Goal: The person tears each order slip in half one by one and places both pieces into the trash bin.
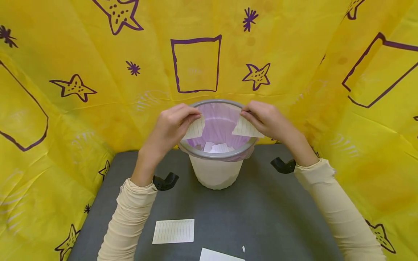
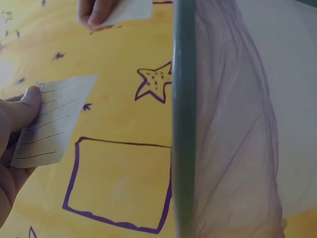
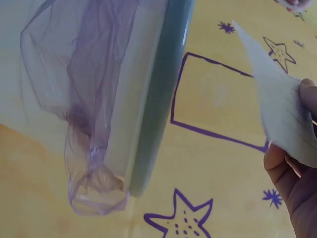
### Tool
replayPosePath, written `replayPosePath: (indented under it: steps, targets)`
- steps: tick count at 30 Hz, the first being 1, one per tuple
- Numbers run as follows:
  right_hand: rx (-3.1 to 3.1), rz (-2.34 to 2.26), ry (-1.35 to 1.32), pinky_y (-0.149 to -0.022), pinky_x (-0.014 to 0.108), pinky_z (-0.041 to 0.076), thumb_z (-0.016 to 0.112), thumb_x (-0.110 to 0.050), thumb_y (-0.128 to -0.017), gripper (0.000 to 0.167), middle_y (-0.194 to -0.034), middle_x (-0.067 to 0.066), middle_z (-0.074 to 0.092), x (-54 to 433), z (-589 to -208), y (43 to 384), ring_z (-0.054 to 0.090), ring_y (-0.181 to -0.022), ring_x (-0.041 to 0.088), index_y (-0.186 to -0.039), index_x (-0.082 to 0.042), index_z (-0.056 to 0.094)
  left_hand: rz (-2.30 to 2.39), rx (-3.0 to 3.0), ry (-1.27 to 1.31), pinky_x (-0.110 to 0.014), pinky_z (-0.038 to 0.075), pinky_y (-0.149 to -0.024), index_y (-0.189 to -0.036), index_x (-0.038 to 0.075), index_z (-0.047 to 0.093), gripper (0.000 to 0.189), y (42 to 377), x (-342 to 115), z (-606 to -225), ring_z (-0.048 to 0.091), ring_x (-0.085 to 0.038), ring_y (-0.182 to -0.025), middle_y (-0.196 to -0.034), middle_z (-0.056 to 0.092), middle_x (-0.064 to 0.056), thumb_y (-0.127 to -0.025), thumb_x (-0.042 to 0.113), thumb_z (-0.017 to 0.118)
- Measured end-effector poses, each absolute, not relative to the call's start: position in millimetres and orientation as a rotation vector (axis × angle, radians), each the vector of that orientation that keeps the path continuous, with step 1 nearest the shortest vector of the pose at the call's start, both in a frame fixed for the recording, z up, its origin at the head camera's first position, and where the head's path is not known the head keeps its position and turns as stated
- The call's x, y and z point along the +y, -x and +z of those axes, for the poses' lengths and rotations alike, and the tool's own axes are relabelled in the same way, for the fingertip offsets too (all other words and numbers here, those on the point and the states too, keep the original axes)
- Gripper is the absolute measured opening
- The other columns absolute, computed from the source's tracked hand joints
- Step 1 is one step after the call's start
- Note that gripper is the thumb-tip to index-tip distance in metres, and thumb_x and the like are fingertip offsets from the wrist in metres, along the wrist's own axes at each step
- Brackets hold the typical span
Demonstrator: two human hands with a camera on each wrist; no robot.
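Over the left side of a white wastebasket [image 1: 217,170], my left hand [image 1: 174,125] pinches a torn piece of lined paper [image 1: 196,128] between thumb and fingers. Opposite it, my right hand [image 1: 266,117] pinches another torn lined piece [image 1: 245,127] above the right part of the rim. Both pieces hang apart from each other, their ragged edges facing inward. A grey rim ring [image 1: 218,155] holds a thin lilac bag [image 1: 218,121] in the basket. Scraps of paper [image 1: 219,148] lie at the bottom of the bag. In the left wrist view, printed lines show on the left piece [image 2: 52,119].
On the dark grey table [image 1: 261,217] lie a whole lined sheet [image 1: 173,231], a white paper [image 1: 218,255] cut off by the frame's lower edge, and a tiny scrap [image 1: 243,249]. Yellow cloth [image 1: 150,47] with purple drawings stands behind and at both sides.
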State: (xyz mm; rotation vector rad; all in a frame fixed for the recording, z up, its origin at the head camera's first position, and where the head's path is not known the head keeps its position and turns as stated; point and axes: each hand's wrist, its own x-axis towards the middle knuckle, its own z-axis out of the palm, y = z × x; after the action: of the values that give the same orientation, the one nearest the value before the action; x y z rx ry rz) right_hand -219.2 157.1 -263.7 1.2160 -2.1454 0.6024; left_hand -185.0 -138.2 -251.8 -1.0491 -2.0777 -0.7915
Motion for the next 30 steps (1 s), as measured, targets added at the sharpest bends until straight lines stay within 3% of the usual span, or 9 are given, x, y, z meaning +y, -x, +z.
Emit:
replayPosePath:
  steps: [8, 30]
  targets:
    - [-2.196, 0.596, -1.202, -0.063, 0.027, 0.045, 0.068, -0.009, -0.09, 0.007, -0.082, 0.006, 0.062, 144.2, -275.1, 220.2, 0.049, -0.069, 0.013, -0.095, -0.005, 0.064, -0.803, -2.117, 1.089, -0.025, 0.053, -0.073, -0.095, 0.003, 0.073, 0.011, 197.0, -116.6, -266.5, 0.062, -0.016, -0.079, -0.088, 0.071, -0.008, -0.086, 0.008, 0.071]
    - [-2.235, 0.591, -1.148, -0.061, 0.027, 0.044, 0.066, -0.012, -0.091, 0.006, -0.08, 0.005, 0.06, 134.5, -289.0, 225.6, 0.05, -0.067, 0.014, -0.095, -0.007, 0.065, -0.769, -2.124, 1.164, -0.023, 0.049, -0.064, -0.098, 0.002, 0.074, 0.014, 209.6, -100.5, -286.4, 0.056, -0.014, -0.07, -0.082, 0.069, -0.006, -0.086, 0.008, 0.071]
